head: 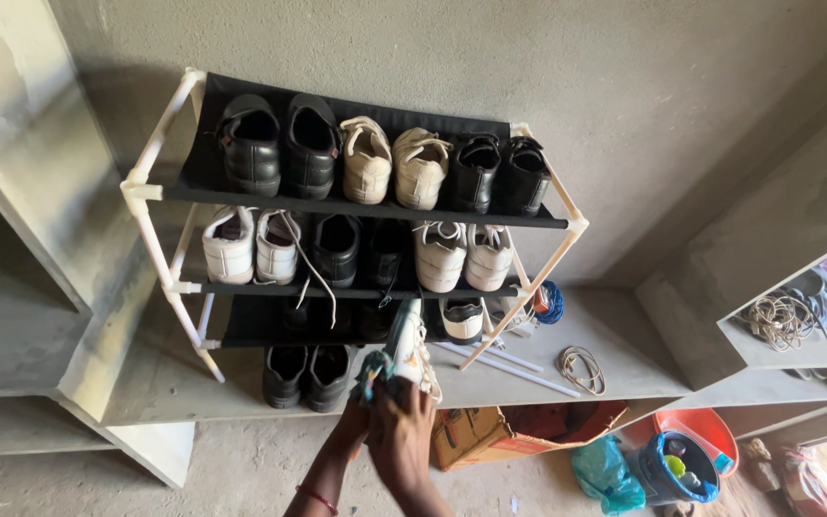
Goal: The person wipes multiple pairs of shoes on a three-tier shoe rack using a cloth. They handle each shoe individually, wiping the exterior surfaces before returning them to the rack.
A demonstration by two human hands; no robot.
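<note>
A bare concrete wall (624,77) backs a concrete ledge (624,345) on which stands a shoe rack (160,191) of white tubes and black fabric shelves. The top shelf holds black leather shoes (279,144), cream sneakers (394,165) and another black pair (498,172); the shelf below holds white sneakers and dark shoes. In front of the rack's lower shelf, both hands are raised together. The right hand (402,436) is closed around the heel of a white sneaker (408,349), held upright with its toe pointing up. The left hand (354,429) is bunched around a teal cloth (373,375) pressed against the sneaker's side. Judging by this, the shoe is being wiped clean, and the next stroke seems to call for a firm hold while the cloth runs along the upper. A cardboard box (490,436) and an orange basin (696,431) sit below the ledge
</note>
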